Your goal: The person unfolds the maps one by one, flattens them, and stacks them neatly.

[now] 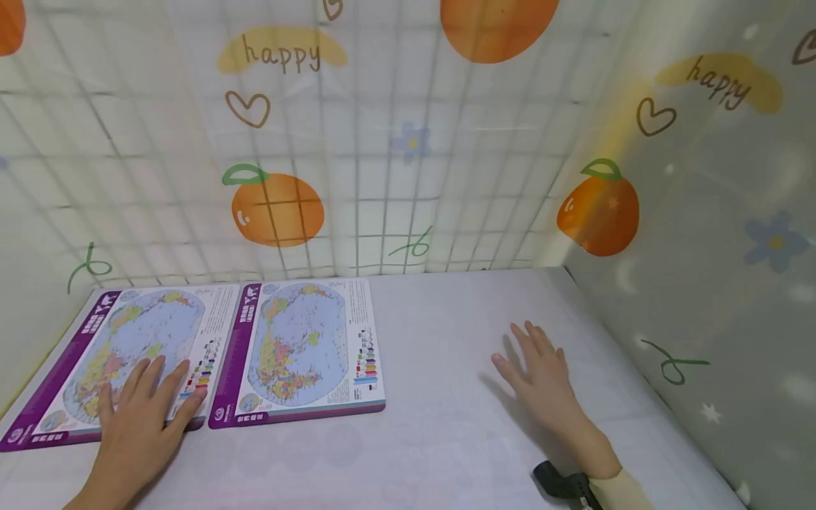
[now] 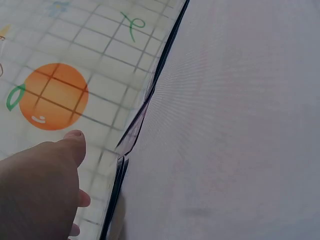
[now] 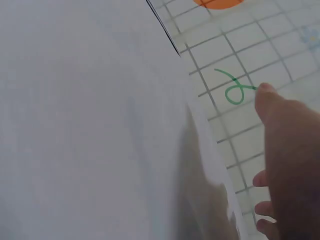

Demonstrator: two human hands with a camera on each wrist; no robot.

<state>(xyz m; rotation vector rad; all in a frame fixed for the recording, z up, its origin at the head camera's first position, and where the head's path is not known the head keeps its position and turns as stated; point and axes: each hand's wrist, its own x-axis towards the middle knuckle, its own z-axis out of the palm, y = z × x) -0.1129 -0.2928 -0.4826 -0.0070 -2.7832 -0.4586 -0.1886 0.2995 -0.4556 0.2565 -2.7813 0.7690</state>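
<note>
Two flat world map boards with purple title strips lie side by side, the left map board (image 1: 219, 312) and the right map board (image 1: 357, 304). My left hand (image 1: 143, 411), fingers spread, overlaps the lower part of the left map board and hides some of it. In the left wrist view the thumb of the left hand (image 2: 45, 180) shows, with the boards' dark edges beside it. My right hand (image 1: 538, 379) is held over the white table to the right, fingers extended, with a shadow beside it. Nothing is in the right hand (image 3: 295, 150) in the right wrist view.
The white table (image 1: 440, 397) meets a translucent curtain (image 1: 382, 198) at the back, printed with oranges and hearts over a grid. Another curtain side (image 1: 720, 297) runs along the right edge. A black wrist strap (image 1: 564, 485) sits on the right wrist.
</note>
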